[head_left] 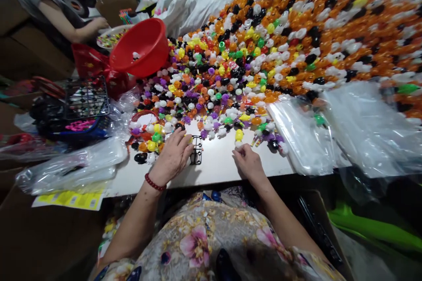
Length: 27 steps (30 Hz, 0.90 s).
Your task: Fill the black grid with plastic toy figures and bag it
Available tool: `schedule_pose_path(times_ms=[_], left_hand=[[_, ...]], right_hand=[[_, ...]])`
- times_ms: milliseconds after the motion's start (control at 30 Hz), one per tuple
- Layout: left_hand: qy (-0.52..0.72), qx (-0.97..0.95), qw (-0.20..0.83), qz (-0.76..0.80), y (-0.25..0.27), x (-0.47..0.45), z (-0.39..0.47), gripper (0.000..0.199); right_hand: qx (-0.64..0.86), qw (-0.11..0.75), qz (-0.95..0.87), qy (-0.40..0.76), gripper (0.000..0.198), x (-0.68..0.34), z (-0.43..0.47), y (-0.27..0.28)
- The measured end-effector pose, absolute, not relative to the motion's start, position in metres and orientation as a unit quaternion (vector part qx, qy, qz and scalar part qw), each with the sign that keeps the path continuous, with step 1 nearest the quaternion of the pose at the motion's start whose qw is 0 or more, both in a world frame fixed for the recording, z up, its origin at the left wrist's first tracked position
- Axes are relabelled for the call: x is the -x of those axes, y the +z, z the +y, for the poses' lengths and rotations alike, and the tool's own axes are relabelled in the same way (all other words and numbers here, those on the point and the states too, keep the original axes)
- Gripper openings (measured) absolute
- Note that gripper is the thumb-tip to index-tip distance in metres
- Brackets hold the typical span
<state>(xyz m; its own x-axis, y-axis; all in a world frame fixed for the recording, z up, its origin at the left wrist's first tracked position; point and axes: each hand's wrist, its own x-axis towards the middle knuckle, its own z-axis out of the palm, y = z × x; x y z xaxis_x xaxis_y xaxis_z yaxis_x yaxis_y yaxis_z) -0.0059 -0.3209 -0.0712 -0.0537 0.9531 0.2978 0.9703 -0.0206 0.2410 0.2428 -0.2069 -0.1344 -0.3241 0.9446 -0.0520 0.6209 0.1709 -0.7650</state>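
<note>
My left hand [175, 154], a dark red bead bracelet at its wrist, lies palm down with fingers stretched over the left part of a small black plastic grid [197, 150]. The grid's right part shows beside the thumb; what is under the palm is hidden. To the right, my right hand [249, 162] is closed in a pinch just above the white table [214, 164]. Whatever its fingertips hold is hidden. Right beyond them sits a small yellow plastic figure [238, 135]; whether they touch it I cannot tell.
A large heap of small coloured plastic figures [296, 39] covers the back and right. Clear plastic bags [301, 136] lie at right, more bags [79, 162] at left. A red basin [140, 48] stands back left, near black grids [87, 96] and another person's arm [69, 24].
</note>
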Motion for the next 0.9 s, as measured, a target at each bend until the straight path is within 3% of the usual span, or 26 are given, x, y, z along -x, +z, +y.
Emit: schedule_pose_path(times_ms=[167, 400, 733, 900], left_hand=[[-0.207, 0.682, -0.006, -0.701, -0.070, 0.009, -0.319, 0.042], [-0.201, 0.684, -0.005, -0.702, -0.068, 0.011, -0.317, 0.042], [-0.194, 0.686, -0.014, -0.701, -0.070, 0.015, -0.320, 0.045], [-0.189, 0.687, -0.018, -0.701, -0.068, 0.015, -0.321, 0.046]], right_hand=[[0.498, 0.282, -0.515, 0.638, 0.046, -0.220, -0.215, -0.132], [0.395, 0.216, -0.477, 0.755, 0.045, -0.185, -0.207, -0.137], [0.343, 0.231, -0.662, 0.625, 0.014, -0.103, -0.179, -0.144], [0.332, 0.176, -0.785, 0.493, 0.007, -0.083, -0.172, -0.139]])
